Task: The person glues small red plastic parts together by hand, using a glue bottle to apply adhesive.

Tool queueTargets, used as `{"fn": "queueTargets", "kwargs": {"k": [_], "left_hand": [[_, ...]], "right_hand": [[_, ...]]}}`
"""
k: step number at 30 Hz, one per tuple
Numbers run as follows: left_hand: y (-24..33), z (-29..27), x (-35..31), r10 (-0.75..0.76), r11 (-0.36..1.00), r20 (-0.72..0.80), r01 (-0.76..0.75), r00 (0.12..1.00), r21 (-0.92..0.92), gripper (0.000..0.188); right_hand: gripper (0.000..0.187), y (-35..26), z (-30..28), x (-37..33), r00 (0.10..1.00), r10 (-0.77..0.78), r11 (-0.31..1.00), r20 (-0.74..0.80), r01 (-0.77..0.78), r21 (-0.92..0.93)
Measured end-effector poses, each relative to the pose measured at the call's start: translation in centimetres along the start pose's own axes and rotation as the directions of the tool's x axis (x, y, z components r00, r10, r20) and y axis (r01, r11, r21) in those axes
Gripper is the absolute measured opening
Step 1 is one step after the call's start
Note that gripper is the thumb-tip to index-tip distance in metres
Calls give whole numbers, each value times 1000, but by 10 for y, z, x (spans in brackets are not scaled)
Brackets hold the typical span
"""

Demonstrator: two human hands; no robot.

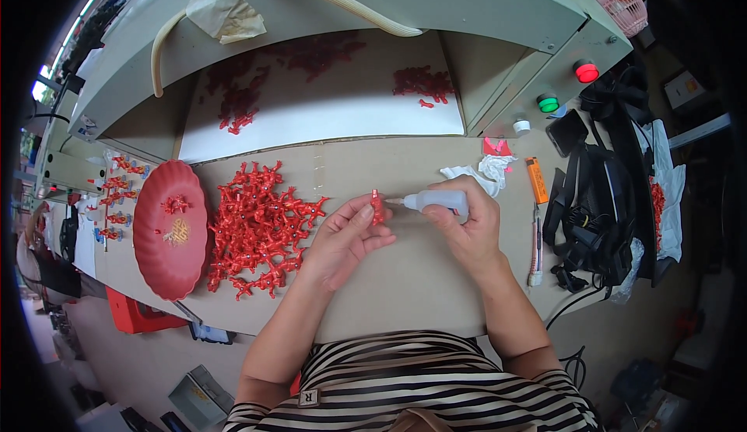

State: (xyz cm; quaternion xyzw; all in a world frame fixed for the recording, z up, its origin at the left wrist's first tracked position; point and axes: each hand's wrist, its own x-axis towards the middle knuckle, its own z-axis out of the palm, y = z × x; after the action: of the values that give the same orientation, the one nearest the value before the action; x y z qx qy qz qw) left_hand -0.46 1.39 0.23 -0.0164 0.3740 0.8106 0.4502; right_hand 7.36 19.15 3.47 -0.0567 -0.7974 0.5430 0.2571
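Note:
My left hand [352, 237] pinches a small red plastic figure part [378, 208] upright between thumb and fingers. In my right hand [471, 226] is a white squeeze bottle [438, 201], held on its side. Its thin nozzle points left at the part's upper end; whether the two touch is too small to tell. To the left of my left hand lies a large heap of glossy red figures [253, 226]. Beyond it, a red scalloped dish [152, 265] holds a few red pieces [176, 204] and small yellowish bits [179, 232].
A grey cabinet [498, 12] arches over the table's far side, with loose red parts [422, 83] on its white floor. Crumpled tissue [492, 173], an orange box [537, 180], a cutter knife [537, 249] and a black bag [595, 206] lie to the right. Assembled figures [118, 198] stand far left.

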Motion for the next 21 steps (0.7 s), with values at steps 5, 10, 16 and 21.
{"fn": "queueTargets", "kwargs": {"k": [5,10,16,21], "left_hand": [[0,1,0,-6,1000,-18,6,1000,21,31],[0,0,0,-9,1000,-5,9,1000,18,31],[0,0,0,-19,1000,12,19,1000,16,31],[0,0,0,-32,999,13,32,999,15,32]], "right_hand": [[25,-2,-1,0,1000,14,1000,6,-14,-5],[26,0,0,0,1000,-4,1000,-4,4,-16],[25,0,0,0,1000,-20,1000,4,20,-22],[25,0,-1,0,1000,4,1000,23,-4,-9]]}}
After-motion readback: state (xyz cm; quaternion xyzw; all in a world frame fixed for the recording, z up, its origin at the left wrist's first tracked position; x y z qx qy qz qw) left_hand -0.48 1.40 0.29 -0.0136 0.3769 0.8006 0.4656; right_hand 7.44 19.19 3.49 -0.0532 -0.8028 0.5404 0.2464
